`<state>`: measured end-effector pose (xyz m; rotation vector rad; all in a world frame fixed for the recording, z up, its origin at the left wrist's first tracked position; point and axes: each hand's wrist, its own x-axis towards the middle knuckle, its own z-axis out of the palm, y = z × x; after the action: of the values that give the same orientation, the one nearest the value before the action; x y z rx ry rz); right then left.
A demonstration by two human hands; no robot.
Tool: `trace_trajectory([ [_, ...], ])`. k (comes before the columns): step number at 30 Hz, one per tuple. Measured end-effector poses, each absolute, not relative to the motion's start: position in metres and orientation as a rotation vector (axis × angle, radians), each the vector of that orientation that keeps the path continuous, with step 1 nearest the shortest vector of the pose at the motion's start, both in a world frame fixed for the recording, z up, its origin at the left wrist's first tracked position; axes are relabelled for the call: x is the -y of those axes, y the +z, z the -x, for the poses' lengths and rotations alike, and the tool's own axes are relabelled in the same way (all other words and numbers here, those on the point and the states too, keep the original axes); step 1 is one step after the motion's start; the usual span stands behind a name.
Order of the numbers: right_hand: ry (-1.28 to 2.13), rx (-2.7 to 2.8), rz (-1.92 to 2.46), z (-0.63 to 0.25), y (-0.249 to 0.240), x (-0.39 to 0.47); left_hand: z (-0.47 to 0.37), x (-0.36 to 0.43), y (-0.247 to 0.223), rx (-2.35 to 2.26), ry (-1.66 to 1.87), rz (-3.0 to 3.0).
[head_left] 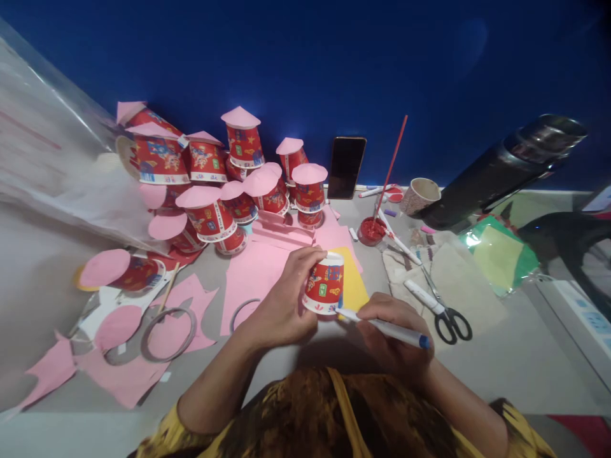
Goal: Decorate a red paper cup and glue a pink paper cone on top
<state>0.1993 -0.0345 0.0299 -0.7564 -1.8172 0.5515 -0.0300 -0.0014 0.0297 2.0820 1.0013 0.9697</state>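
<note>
My left hand (286, 305) grips a red paper cup (326, 284) held upside down, its white rim at the bottom. Blue and yellow drawings and a green patch decorate the cup's side, and small pink and blue marks sit along the rim. Between the fingers of my right hand (396, 331) is a white marker (389, 327) with a blue end. Its tip meets the cup's lower rim at the right. Behind the cup lies a yellow sheet (352, 273) on pink paper (252, 267).
Several red cups with pink cone tops (241, 137) crowd the back left. A phone (347, 166) leans on the blue wall. Right of my hands are scissors (452, 326), a red paint pot (371, 231) and a black thermos (496, 172). Tape rings (191, 331) lie at left.
</note>
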Motion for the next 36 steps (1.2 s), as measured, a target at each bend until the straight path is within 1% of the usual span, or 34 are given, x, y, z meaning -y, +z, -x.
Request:
trace_trajectory([
  [7, 0.541, 1.747, 0.738, -0.1988, 0.0296, 0.0348, 0.0295, 0.0007, 0.0290, -1.016, 0.973, -2.079],
  [23, 0.521, 1.806, 0.775, -0.1980, 0.0325, 0.0320, 0.0305, 0.0008, 0.0290, -1.036, 0.929, -2.073],
  [36, 0.490, 1.727, 0.778, -0.2048, 0.0342, 0.0345, 0.0311, 0.0016, 0.0313, -1.089, 0.976, -2.079],
])
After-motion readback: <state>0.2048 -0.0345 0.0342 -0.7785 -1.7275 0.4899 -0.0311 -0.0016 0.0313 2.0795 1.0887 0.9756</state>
